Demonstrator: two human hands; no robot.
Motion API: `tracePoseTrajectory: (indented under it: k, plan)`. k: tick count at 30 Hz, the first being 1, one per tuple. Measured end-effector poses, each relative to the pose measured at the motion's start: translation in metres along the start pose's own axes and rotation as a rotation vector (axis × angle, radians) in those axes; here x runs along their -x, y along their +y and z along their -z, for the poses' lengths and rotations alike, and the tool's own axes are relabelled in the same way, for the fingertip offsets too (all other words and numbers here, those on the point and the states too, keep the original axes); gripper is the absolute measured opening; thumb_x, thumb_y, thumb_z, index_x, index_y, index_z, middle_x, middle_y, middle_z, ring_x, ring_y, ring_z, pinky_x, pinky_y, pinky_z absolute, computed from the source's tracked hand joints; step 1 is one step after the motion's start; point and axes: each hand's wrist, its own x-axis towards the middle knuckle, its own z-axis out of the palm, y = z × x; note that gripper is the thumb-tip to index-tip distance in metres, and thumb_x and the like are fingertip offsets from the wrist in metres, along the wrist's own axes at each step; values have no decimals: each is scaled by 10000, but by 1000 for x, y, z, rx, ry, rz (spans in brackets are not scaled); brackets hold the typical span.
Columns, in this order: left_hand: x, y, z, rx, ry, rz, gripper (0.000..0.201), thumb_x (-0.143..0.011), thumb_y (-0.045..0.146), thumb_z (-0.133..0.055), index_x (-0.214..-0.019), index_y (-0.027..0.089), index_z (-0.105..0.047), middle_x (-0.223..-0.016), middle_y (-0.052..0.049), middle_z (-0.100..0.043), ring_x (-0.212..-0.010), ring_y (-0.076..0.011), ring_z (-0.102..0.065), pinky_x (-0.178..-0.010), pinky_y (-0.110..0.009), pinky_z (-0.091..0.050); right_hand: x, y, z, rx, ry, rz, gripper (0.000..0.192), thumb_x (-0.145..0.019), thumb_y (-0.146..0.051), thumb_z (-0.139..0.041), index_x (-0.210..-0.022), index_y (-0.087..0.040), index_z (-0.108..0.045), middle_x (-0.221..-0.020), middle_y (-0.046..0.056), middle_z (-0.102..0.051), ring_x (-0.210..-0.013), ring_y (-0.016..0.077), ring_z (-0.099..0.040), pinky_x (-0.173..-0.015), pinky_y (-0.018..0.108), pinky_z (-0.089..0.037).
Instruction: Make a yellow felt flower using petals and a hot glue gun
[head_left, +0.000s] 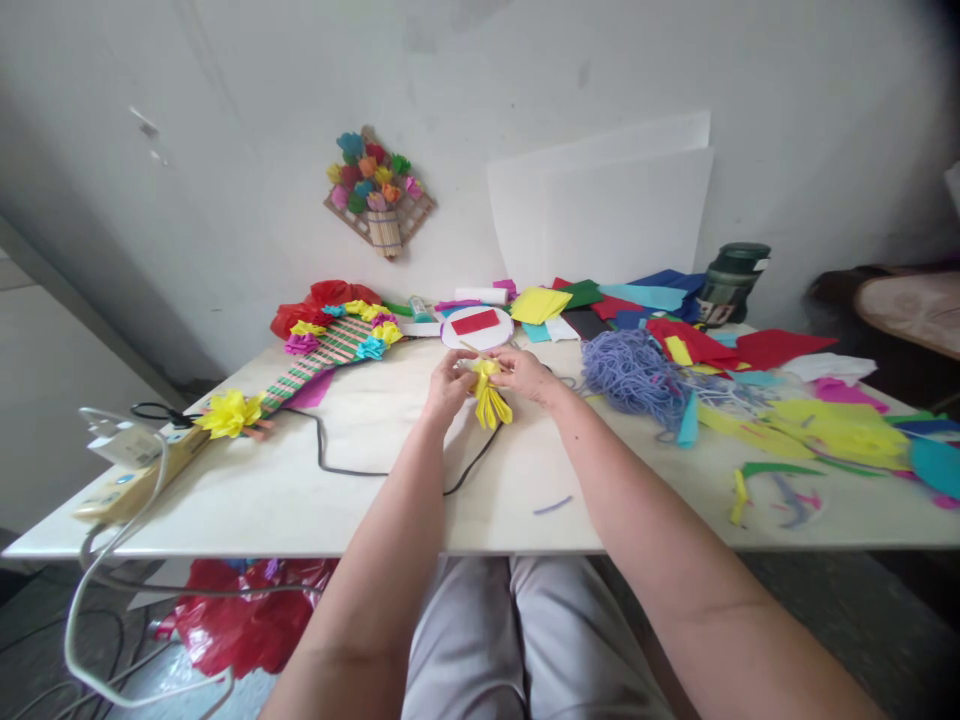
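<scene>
A pale, marked wall [255, 130] stands behind a whitish table [262, 515], with dark grey floor [862, 612] below.

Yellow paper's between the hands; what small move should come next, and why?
Perhaps steady the yellow paper with the left hand while the right hand pinches it tighter: it's narrow between both hands and fans out below.

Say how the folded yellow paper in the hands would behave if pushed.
The yellow paper would probably bend easily, looking thin and pleated. Its fanned lower end may crush, since the folds spread loosely.
</scene>
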Motion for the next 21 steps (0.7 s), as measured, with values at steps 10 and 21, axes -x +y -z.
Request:
tracePoseTrajectory:
  k: [10, 21]
  plan:
    - [2, 4, -1, 53, 71, 83, 205, -535, 215, -572, -732, 160, -562, -514, 40, -524, -480, -85, -479, -490, -202, -389, 0, -6, -5, -8, 58, -82, 85, -628, -131, -587, -680, -133, -656, -1082, 55, -631, -843, 137, -598, -777, 252, -474]
    - [0, 2, 7, -80, -50, 90, 215, -592, 314, -559, -685, 125, -604, -499, 13, -492, -441, -86, -428, -401, -208, -256, -2, 1, -7, 70, 72, -68, 76, -635, -160, -636, -690, -154, -689, -1009, 49, -668, -904, 167, -605, -805, 275, -476]
